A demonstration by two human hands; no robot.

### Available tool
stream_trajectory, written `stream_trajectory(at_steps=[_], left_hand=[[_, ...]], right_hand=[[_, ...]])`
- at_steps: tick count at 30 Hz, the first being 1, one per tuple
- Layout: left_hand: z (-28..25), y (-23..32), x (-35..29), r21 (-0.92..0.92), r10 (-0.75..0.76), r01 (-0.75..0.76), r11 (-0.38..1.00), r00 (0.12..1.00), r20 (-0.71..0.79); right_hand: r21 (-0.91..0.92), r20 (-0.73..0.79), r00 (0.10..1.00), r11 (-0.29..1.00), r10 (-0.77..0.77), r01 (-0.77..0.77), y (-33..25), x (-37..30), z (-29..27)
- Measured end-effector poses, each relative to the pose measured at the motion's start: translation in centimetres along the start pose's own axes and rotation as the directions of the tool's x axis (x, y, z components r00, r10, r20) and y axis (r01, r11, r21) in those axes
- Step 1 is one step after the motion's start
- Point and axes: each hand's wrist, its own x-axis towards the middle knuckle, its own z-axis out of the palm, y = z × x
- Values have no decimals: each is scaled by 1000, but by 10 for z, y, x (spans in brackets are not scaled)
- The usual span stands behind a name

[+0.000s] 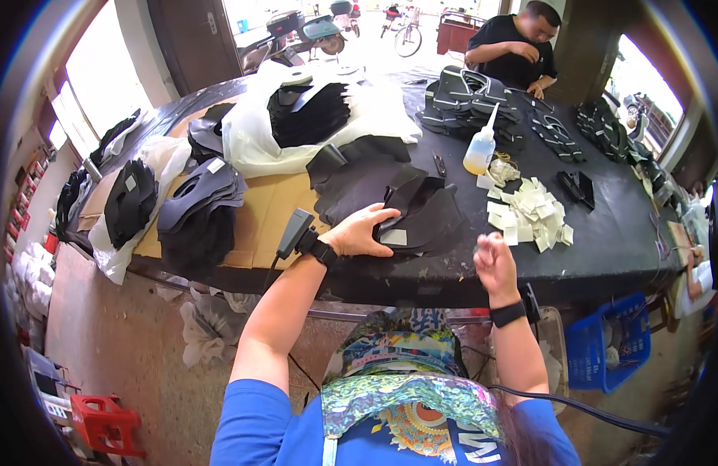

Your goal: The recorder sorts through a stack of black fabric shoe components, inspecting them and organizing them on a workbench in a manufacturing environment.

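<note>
My left hand (363,233) lies on a stack of dark, curved cut fabric pieces (374,186) at the table's near edge. Its thumb and fingers are spread around a small pale patch (394,236) on the top piece. To the right of the stack, my right hand (496,268) is raised at the table edge with its fingers curled together. Whatever it may hold is too small to make out. Just beyond it lies a heap of small off-white squares (534,213). Behind the heap stands a squeeze bottle (481,147) with a long nozzle and yellowish liquid.
More dark pieces (200,198) lie on cardboard (277,225) at the left. A white plastic bag (254,147) holds black pieces. Across the black table (607,241), a person (522,46) works by stacked black straps. A blue crate (607,346) and red stool (103,423) are on the floor.
</note>
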Motion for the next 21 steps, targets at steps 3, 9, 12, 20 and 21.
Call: stream_trajectory(at_steps=[3,9,12,20,21], left_hand=[[4,-7,1,69,45,-40,997,996,-72],[-2,-17,11,-121,-23,23,992,1000,0],[10,-23,11,-289,23,-94,953,970,-240],[8,4,6,30,133,-130,991,980,-150],[7,8,4,84,162,-151,985,977,-139]], right_hand=[[-45,58,997,998,54,-52,6,-14,-3],[-48,169,943,958,286,-282,18,-9,39],[-113,141,916,925,376,-362,24,1,65],[-635,110,969,765,223,-105,46,26,71],[-636,99,968,763,229,-115,44,23,68]])
